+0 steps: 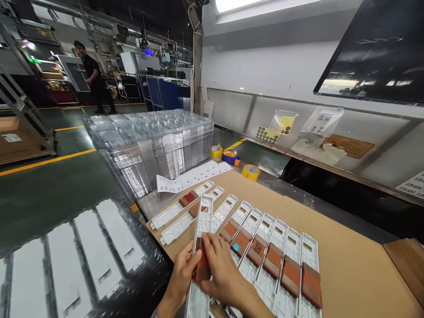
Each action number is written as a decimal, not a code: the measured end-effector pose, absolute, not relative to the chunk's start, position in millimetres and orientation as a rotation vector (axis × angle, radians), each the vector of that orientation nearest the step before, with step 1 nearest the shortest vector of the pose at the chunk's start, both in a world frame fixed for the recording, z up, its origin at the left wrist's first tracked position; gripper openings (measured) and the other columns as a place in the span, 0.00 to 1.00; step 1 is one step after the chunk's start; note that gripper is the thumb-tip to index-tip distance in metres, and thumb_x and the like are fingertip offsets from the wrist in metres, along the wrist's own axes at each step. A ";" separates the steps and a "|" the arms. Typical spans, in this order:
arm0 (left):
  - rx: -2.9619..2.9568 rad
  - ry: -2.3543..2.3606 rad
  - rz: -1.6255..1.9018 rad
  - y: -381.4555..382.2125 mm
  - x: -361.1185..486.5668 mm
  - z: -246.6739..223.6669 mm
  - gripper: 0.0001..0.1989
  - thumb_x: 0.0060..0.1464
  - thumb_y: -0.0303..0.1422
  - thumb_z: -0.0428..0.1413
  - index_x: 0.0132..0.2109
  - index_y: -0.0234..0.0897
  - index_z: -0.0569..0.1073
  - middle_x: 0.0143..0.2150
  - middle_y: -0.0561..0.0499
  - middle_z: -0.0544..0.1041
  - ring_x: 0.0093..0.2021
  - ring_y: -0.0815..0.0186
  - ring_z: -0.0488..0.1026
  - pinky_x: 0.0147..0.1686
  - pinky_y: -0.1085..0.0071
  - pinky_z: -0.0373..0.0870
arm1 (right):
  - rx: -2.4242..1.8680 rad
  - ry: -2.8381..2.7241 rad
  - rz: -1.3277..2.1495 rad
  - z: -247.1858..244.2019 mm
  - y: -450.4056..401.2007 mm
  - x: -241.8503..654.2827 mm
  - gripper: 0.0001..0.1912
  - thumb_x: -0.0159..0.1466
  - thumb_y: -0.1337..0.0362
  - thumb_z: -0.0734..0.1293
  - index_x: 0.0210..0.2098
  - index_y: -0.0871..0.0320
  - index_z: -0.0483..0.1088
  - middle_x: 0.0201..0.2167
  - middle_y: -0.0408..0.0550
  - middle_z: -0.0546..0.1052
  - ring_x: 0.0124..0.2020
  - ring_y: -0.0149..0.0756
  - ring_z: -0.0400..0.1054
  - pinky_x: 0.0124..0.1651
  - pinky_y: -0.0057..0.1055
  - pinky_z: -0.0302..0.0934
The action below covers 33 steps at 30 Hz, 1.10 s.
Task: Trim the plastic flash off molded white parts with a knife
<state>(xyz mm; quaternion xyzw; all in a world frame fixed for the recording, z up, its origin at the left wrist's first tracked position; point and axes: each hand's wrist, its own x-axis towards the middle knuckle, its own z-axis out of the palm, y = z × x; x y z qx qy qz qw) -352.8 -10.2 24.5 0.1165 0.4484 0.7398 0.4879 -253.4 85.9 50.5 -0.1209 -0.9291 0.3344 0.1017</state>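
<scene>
My left hand (181, 274) is closed around the edge of a long white plastic panel (204, 218), which is tilted up off the worktable. On the panel sits a reddish-brown block (201, 270). My right hand (225, 267) lies over that block, fingers bent and pressed against its top and side. To the right is a row of several similar white panels (309, 254), most with a reddish-brown block (311, 285) across them. More panels (168, 215) lie beyond my left hand, two with blocks.
Brown cardboard (351, 265) covers the table. Clear plastic trays (172, 150) are stacked at the back left, near a label sheet (195, 175) and tape rolls (251, 171). White panels sit in a black tray (132, 291) at left. A person (91, 73) stands far off.
</scene>
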 end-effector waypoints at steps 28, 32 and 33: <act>0.355 1.750 1.772 -47.6 -456.8 44.1 0.32 0.42 0.50 0.60 0.52 0.37 0.69 0.45 0.44 0.78 0.45 0.54 0.75 0.36 0.66 0.74 | -0.705 -2.509 0.694 1.2 35.5 -313.3 0.02 0.52 0.68 0.68 0.27 0.58 0.69 0.29 0.55 0.73 0.35 0.48 0.64 0.40 0.46 0.59; 0.659 1.799 1.722 -13.1 -463.0 34.1 0.33 0.43 0.51 0.60 0.53 0.35 0.69 0.54 0.42 0.73 0.58 0.53 0.64 0.54 0.63 0.64 | -0.823 -2.222 0.654 35.9 78.7 -262.7 0.12 0.66 0.64 0.54 0.41 0.57 0.67 0.43 0.57 0.71 0.45 0.47 0.63 0.47 0.49 0.58; 0.746 1.817 1.693 -0.3 -463.5 29.6 0.33 0.43 0.50 0.60 0.52 0.35 0.70 0.56 0.42 0.71 0.60 0.54 0.61 0.57 0.63 0.60 | -0.891 -2.086 0.687 46.9 93.0 -244.0 0.14 0.68 0.62 0.52 0.46 0.57 0.65 0.49 0.59 0.69 0.50 0.48 0.62 0.49 0.51 0.57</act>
